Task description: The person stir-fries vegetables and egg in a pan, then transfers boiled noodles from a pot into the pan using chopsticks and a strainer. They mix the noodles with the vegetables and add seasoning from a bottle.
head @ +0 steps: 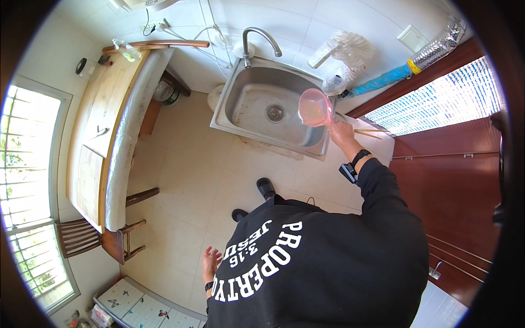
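Note:
My right hand point(342, 133) grips the handle of a pink plastic water dipper point(315, 107). The dipper is over the right side of a stainless steel sink point(256, 80), and a little pale content shows inside it. A pair of wooden chopsticks point(371, 133) pokes out from the same hand, to the right. At the back rim of the sink stands a curved metal faucet point(262, 33); no water is seen running from it. My left hand point(212, 259) hangs low by my side, fingers apart and holding nothing visible.
A wooden table point(96, 127) with bubble wrap along its side stands at left, bearing a clear bottle point(127, 51). A wooden chair point(112, 242) is near it. Wrapped pipes point(381, 80) run along the wall right of the sink. Dark red panels point(443, 184) flank my right side.

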The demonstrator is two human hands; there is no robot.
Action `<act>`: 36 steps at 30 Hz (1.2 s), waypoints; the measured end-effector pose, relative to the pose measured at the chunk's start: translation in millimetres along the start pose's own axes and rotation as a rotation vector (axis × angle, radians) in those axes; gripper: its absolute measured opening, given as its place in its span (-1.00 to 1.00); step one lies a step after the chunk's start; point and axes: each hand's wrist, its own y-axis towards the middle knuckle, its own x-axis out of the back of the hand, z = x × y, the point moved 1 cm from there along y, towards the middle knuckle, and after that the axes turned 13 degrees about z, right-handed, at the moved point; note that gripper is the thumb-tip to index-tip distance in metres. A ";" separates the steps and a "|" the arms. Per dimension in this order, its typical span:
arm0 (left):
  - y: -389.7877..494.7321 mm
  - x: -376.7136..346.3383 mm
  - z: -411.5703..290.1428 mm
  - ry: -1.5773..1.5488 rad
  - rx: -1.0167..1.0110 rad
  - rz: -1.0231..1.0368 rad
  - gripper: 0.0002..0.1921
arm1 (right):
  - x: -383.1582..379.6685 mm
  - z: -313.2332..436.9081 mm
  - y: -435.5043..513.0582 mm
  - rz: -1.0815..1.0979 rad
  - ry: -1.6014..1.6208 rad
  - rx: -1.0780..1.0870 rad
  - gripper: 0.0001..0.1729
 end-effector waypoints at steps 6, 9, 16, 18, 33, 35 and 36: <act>41.9 33.7 71.5 0.148 0.046 -0.026 -0.45 | -3.8 15.0 19.0 0.100 0.006 0.075 -0.79; 43.4 39.1 90.4 0.144 0.003 -0.037 -0.47 | -1.2 28.7 27.1 0.127 -0.009 0.098 -0.79; 37.8 29.7 109.2 0.054 -0.005 -0.048 -0.45 | 16.8 61.9 38.6 0.213 0.078 0.032 -0.75; 39.1 30.6 118.7 0.057 -0.007 -0.057 -0.45 | 16.4 67.4 46.5 0.215 0.078 0.048 -0.74; 16.5 1.3 140.1 -0.006 0.052 -0.123 -0.47 | -2.2 106.0 126.8 0.203 -0.491 0.124 -0.75; 20.1 1.7 148.5 -0.039 0.054 -0.114 -0.47 | 1.8 103.9 129.1 0.219 -0.565 0.091 -0.73; 21.8 0.8 150.9 -0.064 0.053 -0.117 -0.47 | 5.0 103.2 130.1 0.219 -0.516 0.068 -0.73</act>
